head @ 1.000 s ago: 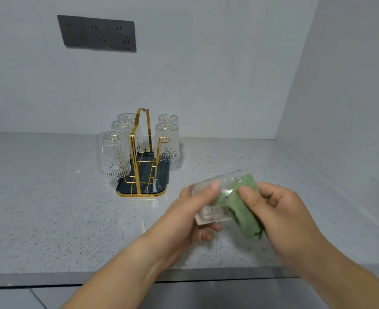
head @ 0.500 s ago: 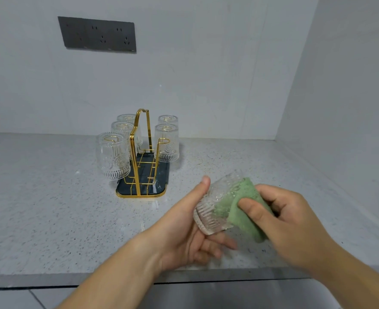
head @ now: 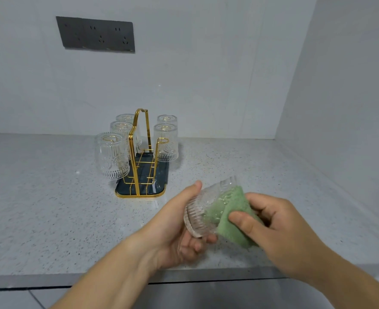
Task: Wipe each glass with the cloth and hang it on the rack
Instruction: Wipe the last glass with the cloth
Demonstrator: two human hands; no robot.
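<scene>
In the head view, your left hand wraps its fingers round the base of the ribbed glass, tilted above the counter's front edge, near the rack. Your right hand pinches the green cloth, which is pushed into the glass's mouth. The glass is probably light, brittle and slick, so grip the ribbed base, not the thin rim.

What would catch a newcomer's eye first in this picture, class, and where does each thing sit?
Near the front edge of the speckled grey counter, the left hand grips a clear ribbed glass while the right hand pinches a green cloth pushed into it. Behind, left of centre, a gold wire rack carries five upturned clear glasses.
</scene>
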